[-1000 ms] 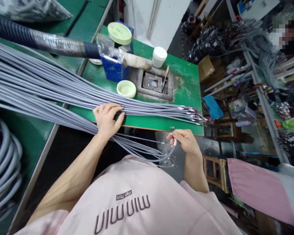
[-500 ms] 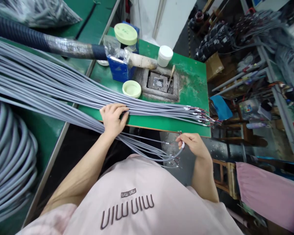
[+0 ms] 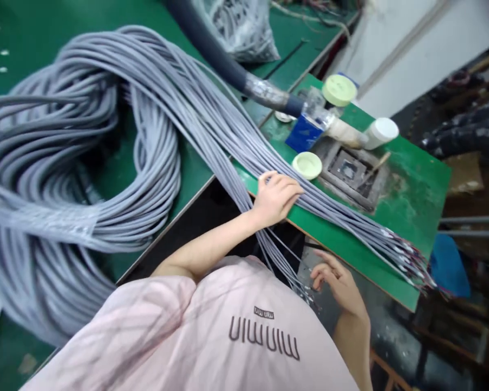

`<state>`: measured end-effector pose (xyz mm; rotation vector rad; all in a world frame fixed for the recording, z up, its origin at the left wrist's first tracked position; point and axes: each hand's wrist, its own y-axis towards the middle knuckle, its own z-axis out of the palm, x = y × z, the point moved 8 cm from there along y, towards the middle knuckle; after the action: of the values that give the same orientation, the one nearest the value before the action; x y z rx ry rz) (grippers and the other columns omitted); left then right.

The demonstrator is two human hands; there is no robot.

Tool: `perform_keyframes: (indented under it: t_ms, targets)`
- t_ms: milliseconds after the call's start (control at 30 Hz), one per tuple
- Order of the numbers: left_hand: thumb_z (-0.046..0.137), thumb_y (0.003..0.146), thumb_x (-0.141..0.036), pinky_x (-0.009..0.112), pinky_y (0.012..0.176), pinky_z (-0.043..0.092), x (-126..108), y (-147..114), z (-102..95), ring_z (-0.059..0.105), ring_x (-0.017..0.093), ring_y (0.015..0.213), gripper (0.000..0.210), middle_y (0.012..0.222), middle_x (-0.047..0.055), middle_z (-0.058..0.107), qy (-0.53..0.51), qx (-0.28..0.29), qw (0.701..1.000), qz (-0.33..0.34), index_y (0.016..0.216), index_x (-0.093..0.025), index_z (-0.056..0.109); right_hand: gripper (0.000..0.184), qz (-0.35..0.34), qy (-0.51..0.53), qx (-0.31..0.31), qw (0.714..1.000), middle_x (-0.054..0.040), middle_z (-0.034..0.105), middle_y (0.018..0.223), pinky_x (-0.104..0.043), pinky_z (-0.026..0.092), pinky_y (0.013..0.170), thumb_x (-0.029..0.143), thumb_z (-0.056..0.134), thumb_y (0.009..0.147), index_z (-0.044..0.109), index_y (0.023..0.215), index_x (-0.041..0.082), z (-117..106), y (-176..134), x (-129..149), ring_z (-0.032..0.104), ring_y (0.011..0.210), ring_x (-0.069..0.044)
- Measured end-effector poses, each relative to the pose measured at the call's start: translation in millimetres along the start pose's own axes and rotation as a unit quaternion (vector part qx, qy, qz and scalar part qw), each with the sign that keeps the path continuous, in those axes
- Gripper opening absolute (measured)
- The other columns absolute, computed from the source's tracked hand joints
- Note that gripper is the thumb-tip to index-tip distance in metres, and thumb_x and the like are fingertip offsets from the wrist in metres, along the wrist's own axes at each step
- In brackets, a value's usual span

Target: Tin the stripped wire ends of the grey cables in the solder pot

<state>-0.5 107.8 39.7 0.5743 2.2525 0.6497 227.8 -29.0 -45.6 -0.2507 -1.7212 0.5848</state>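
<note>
My left hand (image 3: 276, 198) lies over the near side of a long bundle of grey cables (image 3: 228, 133), its fingers curled onto them at the bench edge. The stripped ends of the cables, with thin coloured wires (image 3: 415, 263), lie on the green board to the right. A second group of cables (image 3: 283, 260) hangs below my left wrist, off the board's edge, with wire ends dangling. Beside these hanging ends, my right hand (image 3: 336, 279) is in the air, its fingers apart and partly bent, with nothing visible in them.
A large grey cable coil (image 3: 158, 163) sits on the bench at left. On the green board (image 3: 415, 184) are a dirty square pot (image 3: 348, 168) with a stick in it, a pale green lid (image 3: 307, 164), a white tub (image 3: 382, 133) and a hose nozzle (image 3: 346, 133).
The view has swung left, showing more of the coil. My right hand has let go of the cable end it held, and its fingers have spread. My left hand stays on the bundle.
</note>
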Motion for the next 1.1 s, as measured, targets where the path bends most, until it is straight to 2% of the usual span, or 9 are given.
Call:
perform_keyframes:
  t_ms: [133, 233, 400, 533, 633, 767, 933, 1033, 1100]
  targets:
    - [0.038, 0.098, -0.029, 0.042, 0.107, 0.021, -5.0, -1.0, -3.5, 0.058, 0.016, 0.106, 0.028, 0.105, 0.002, 0.070, -0.002, 0.006, 1.000, 0.011, 0.103, -0.025, 0.064, 0.072, -0.064, 0.113, -0.021, 0.991, -0.0003, 0.067, 0.074, -0.025, 0.042, 0.040, 0.060, 0.066, 0.073, 0.043, 0.134, 0.031, 0.3, 17.0, 26.4, 0.054, 0.041, -0.013]
    - [0.034, 0.098, -0.028, 0.041, 0.108, 0.020, -5.5, -2.7, -6.7, 0.057, 0.015, 0.109, 0.032, 0.108, 0.000, 0.070, -0.016, 0.009, 1.000, 0.013, 0.107, -0.027, 0.065, 0.079, -0.090, 0.140, -0.071, 0.983, 0.0003, 0.063, 0.077, -0.024, 0.032, 0.036, 0.075, 0.062, 0.064, 0.047, 0.132, 0.037, -9.7, 20.4, 41.8, 0.040, 0.036, -0.008]
    - [0.028, 0.100, -0.027, 0.038, 0.108, 0.023, -6.6, -5.6, -14.9, 0.056, 0.012, 0.113, 0.039, 0.115, -0.002, 0.068, -0.041, 0.023, 0.999, 0.009, 0.111, -0.029, 0.066, 0.045, -0.118, 0.039, -0.208, 0.970, 0.0028, 0.025, 0.063, -0.030, 0.020, 0.045, 0.072, 0.034, 0.081, 0.065, 0.100, 0.045, -29.3, 9.3, 66.1, 0.018, 0.045, -0.012]
    - [0.025, 0.100, -0.022, 0.036, 0.109, 0.025, -8.4, -10.2, -23.1, 0.052, 0.011, 0.120, 0.043, 0.125, -0.005, 0.064, -0.011, 0.061, 0.998, 0.014, 0.118, -0.031, 0.063, 0.051, -0.133, -0.052, -0.295, 0.945, 0.0058, 0.004, 0.065, -0.034, 0.013, 0.049, 0.064, 0.016, 0.083, 0.064, 0.093, 0.050, -42.6, 1.7, 83.7, 0.004, 0.049, -0.014]
    - [0.021, 0.100, -0.020, 0.035, 0.110, 0.026, -7.9, -14.0, -28.7, 0.049, 0.011, 0.124, 0.047, 0.129, -0.005, 0.061, 0.008, 0.082, 0.997, 0.010, 0.122, -0.031, 0.061, 0.047, -0.128, -0.074, -0.314, 0.938, 0.0051, 0.004, 0.064, -0.034, 0.013, 0.049, 0.061, 0.017, 0.081, 0.062, 0.090, 0.050, -47.1, 8.0, 86.8, 0.006, 0.048, -0.015]
    - [0.020, 0.100, -0.020, 0.036, 0.112, 0.026, -5.5, -18.9, -27.1, 0.049, 0.012, 0.126, 0.047, 0.131, -0.004, 0.060, 0.009, 0.102, 0.995, 0.006, 0.123, -0.030, 0.060, 0.039, -0.095, -0.091, -0.339, 0.932, 0.0023, 0.015, 0.061, -0.039, 0.021, 0.047, 0.055, 0.020, 0.077, 0.055, 0.076, 0.038, -51.0, 24.7, 77.6, 0.016, 0.045, -0.016]
    - [0.021, 0.100, -0.020, 0.036, 0.111, 0.027, 0.7, -22.1, -23.0, 0.051, 0.012, 0.122, 0.047, 0.126, -0.003, 0.063, 0.011, 0.093, 0.995, -0.017, 0.119, -0.028, 0.063, 0.033, -0.119, -0.057, -0.346, 0.929, 0.0013, 0.019, 0.060, -0.041, 0.026, 0.049, 0.055, 0.031, 0.071, 0.025, 0.059, 0.025, -48.3, 37.5, 75.3, 0.023, 0.046, -0.018]
    - [0.021, 0.101, -0.023, 0.036, 0.110, 0.027, 1.3, -21.9, -23.1, 0.052, 0.012, 0.121, 0.047, 0.125, -0.001, 0.064, 0.016, 0.095, 0.995, -0.029, 0.119, -0.027, 0.063, 0.035, -0.123, -0.084, -0.371, 0.916, 0.0010, 0.020, 0.061, -0.041, 0.026, 0.049, 0.059, 0.023, 0.071, 0.023, 0.063, 0.025, -47.7, 39.2, 79.4, 0.024, 0.047, -0.019]
    - [0.020, 0.101, -0.024, 0.036, 0.110, 0.026, 1.0, -21.8, -25.5, 0.052, 0.012, 0.121, 0.048, 0.125, -0.001, 0.064, 0.027, 0.093, 0.995, -0.038, 0.120, -0.027, 0.063, 0.041, -0.112, -0.173, -0.378, 0.902, 0.0014, 0.018, 0.061, -0.041, 0.025, 0.048, 0.060, 0.005, 0.073, 0.029, 0.066, 0.027, -45.8, 42.5, 84.0, 0.024, 0.046, -0.020]
